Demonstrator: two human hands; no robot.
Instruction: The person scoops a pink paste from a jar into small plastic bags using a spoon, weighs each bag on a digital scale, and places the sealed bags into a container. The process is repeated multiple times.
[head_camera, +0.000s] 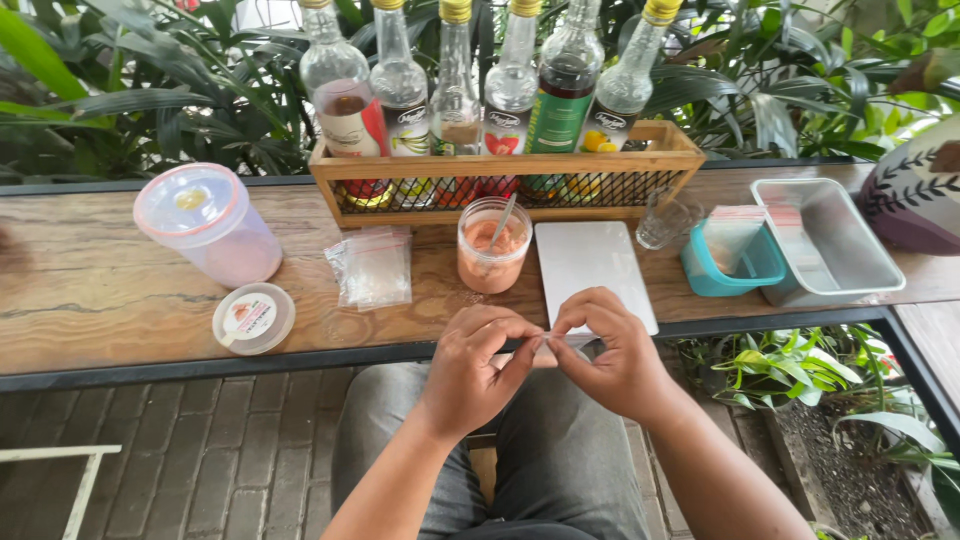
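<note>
- Two hands together at the table edge, above the lap, pinching one small clear bag (545, 343) between them.
- Left hand (470, 370): thumb and forefinger closed narrow on the bag's left end; other fingers curled.
- Right hand (610, 350): fingertips closed narrow on the bag's right end.
- Bag: held just below the white board (590, 265), mostly hidden by fingers; contents not discernible.
- Open jar (492, 245) of pink paste with a spoon (503, 218) standing in it, just left of the board.
- Stack of clear bags (372, 268) left of the jar.
- Round lid (253, 318) and lidded tub (210, 225) further left.
- Wooden rack (500, 175) of bottles behind the jar.
- Glass (665, 220), teal box (725, 265) and metal tray (825, 240) to the right.
</note>
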